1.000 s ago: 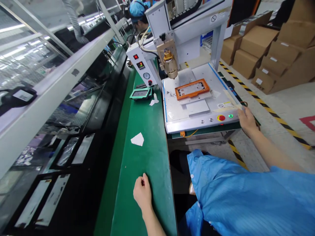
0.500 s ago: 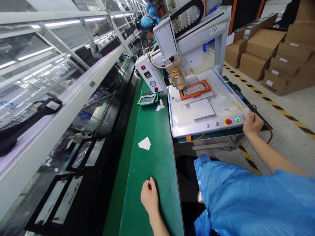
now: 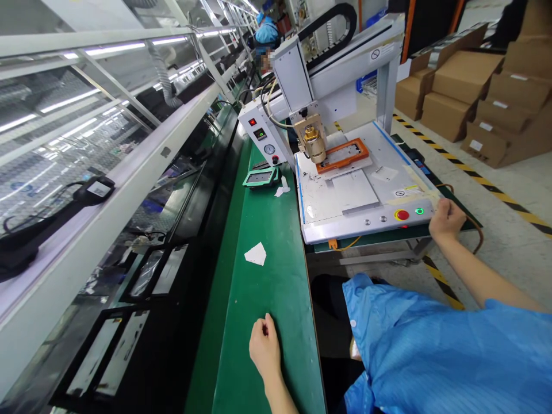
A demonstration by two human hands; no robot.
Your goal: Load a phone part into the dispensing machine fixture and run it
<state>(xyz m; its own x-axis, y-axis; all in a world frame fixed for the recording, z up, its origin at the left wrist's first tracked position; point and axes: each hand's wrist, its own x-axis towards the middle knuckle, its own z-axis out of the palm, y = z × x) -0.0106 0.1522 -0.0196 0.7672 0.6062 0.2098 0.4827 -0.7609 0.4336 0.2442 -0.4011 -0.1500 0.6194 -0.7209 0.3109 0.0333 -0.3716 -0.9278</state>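
My left hand (image 3: 264, 347) rests on the green bench top (image 3: 276, 287) near its front, fingers curled in and nothing visible in them. At the front right corner of a white benchtop machine (image 3: 332, 227), my right hand (image 3: 447, 219) is closed in a loose fist, beside a green-lit button (image 3: 420, 211) and a red emergency stop button (image 3: 402, 214). An orange fixture (image 3: 362, 148) holding a grey plate lies on the machine bed. The brass-coloured head (image 3: 314, 144) is over the fixture's left end. Beyond my left hand lies a white paper scrap (image 3: 256, 254).
A green fixture (image 3: 261, 177) and a crumpled white piece (image 3: 282, 188) lie left of the machine. Black trays (image 3: 107, 351) with flat panels stand at left, below a shelf holding a black handheld device (image 3: 92, 191). Cardboard boxes (image 3: 461, 80) are stacked right. A co-worker (image 3: 266, 34) is farther back.
The brass head sits slightly lower against the orange fixture, and the machine's display reading differs. The co-worker's head has shifted. My hands keep their poses while the view shifts slightly.
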